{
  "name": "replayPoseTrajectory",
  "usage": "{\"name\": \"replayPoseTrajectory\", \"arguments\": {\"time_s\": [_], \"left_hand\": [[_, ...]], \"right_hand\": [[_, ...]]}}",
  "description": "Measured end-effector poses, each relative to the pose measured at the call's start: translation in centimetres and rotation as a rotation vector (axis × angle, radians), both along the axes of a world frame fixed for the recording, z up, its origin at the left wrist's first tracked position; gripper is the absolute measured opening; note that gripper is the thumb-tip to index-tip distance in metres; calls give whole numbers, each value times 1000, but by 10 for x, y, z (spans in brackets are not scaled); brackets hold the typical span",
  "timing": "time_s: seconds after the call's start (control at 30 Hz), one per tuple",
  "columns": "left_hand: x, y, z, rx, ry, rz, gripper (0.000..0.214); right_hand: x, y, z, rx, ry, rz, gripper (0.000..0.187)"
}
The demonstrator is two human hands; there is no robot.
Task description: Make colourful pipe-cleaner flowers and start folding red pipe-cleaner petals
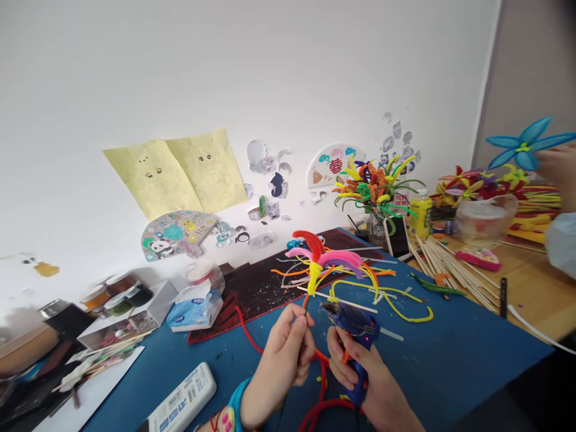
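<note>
Pinched in the fingers of my left hand [290,345] is the thin stem of a pipe cleaner flower [316,264], held upright. It has a red petal on top, pink and purple petals to the sides and a yellow wrapped base. My right hand [369,378] grips a blue hot glue gun [355,321] with a small red light lit on its side. The gun's nozzle points left, just right of the stem and below the yellow base; I cannot tell whether it touches. Red pipe cleaners [321,390] lie on the blue mat beneath both hands.
Loose yellow pipe cleaners [405,303] and wooden sticks [454,270] lie beyond my hands. A vase of pipe cleaner flowers [377,186] and a phone [396,238] stand behind. A tissue pack [193,309] and a white box [184,399] sit left. Another person's hand [558,159] holds a blue flower [524,144].
</note>
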State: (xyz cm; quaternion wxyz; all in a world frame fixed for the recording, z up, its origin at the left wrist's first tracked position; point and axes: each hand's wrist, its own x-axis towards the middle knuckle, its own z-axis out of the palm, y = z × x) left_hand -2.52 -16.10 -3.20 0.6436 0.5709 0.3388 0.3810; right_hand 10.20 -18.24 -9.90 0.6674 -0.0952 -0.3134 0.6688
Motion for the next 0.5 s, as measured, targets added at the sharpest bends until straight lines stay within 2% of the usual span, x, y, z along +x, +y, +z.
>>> {"name": "replayPoseTrajectory", "arguments": {"time_s": [0.27,0.4,0.5], "left_hand": [[1,-12,2,-16,-57,54,30],[3,-12,-1,2,-54,71,35],[6,-12,-4,14,-43,98,40]], "right_hand": [[-6,13,-16,29,149,259,16],[-6,22,-26,52,274,457,16],[-4,25,-30,50,313,544,20]]}}
